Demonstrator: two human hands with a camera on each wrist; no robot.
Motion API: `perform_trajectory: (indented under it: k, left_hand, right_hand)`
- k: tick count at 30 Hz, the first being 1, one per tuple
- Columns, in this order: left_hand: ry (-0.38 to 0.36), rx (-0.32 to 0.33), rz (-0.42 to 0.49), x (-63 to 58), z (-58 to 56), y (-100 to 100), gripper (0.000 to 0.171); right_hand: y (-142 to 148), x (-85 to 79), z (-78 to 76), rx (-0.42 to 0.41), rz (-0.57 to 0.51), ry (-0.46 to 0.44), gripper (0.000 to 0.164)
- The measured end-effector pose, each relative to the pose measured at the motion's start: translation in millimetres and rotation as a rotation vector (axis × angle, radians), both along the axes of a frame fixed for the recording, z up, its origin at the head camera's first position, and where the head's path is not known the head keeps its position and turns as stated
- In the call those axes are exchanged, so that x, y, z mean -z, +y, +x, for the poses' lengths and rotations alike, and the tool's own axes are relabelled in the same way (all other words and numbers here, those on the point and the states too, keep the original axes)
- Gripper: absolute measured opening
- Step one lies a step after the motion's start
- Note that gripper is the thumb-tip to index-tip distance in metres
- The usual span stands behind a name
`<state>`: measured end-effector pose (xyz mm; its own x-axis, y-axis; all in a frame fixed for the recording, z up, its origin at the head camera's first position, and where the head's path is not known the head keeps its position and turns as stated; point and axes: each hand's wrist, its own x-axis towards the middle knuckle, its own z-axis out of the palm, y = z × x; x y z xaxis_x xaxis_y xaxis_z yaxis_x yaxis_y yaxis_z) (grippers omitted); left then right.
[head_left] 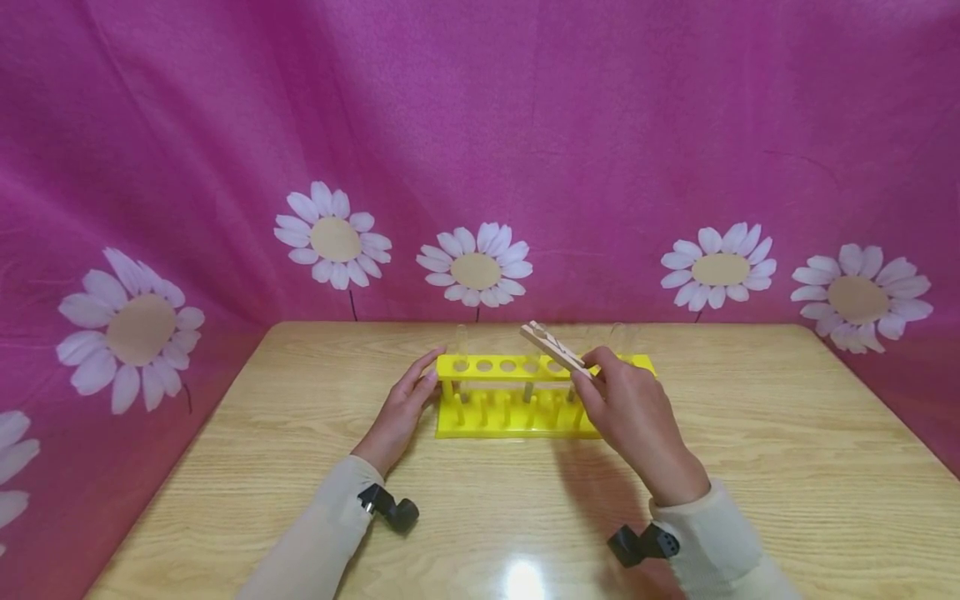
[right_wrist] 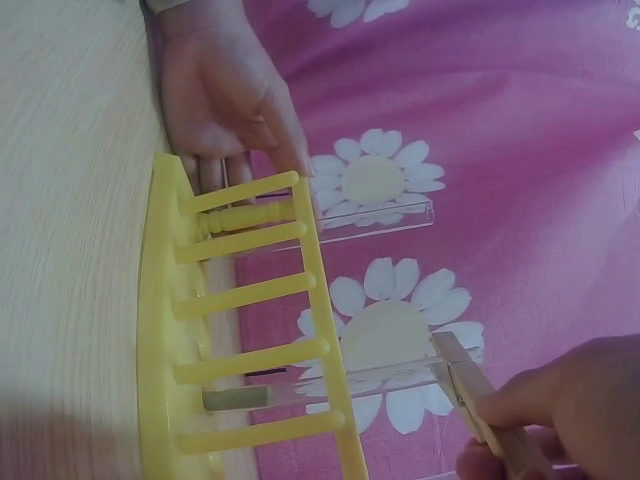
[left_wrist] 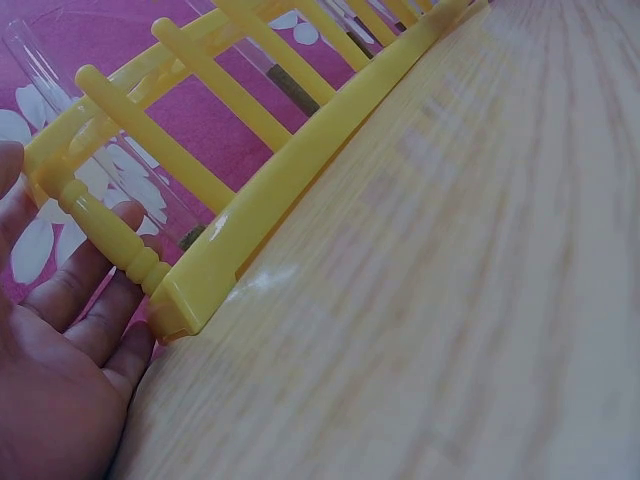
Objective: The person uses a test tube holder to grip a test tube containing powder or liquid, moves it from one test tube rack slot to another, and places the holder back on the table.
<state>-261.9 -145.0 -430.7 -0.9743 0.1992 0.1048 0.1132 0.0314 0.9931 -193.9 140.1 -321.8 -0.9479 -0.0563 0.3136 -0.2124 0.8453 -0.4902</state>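
A yellow test tube rack (head_left: 517, 432) stands on the table with several clear test tubes in it. My left hand (head_left: 397, 417) holds the rack's left end, its fingers around the end post (left_wrist: 115, 235) and the thumb up by the top bar. Between thumb and fingers, my right hand (head_left: 637, 421) grips a wooden test tube holder (head_left: 553, 347) above the rack, its tip pointing up and left. In the right wrist view the holder's tip overlaps the mouth of a test tube (right_wrist: 385, 374) with dark contents (right_wrist: 236, 399) at its bottom. Another test tube (head_left: 462, 338) stands in the leftmost hole.
The wood-grain table (head_left: 300, 383) reaches back to a magenta cloth (head_left: 585, 125) printed with white daisies. Further tube tops (head_left: 619, 335) show behind my right hand. Small black wrist cameras (head_left: 397, 510) sit on both sleeves.
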Motion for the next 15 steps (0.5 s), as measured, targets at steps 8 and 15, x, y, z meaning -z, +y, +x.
perform_trajectory:
  k: [8, 15]
  left_hand:
    - [-0.01, -0.005, 0.004, -0.3, -0.1, -0.2, 0.053]
    - [-0.007, -0.002, 0.005, -1.8, 1.4, 0.2, 0.052]
  right_hand:
    - [0.5, 0.6, 0.5, 0.009, -0.046, 0.069, 0.022]
    - [-0.5, -0.1, 1.6, 0.022, -0.05, 0.141, 0.021]
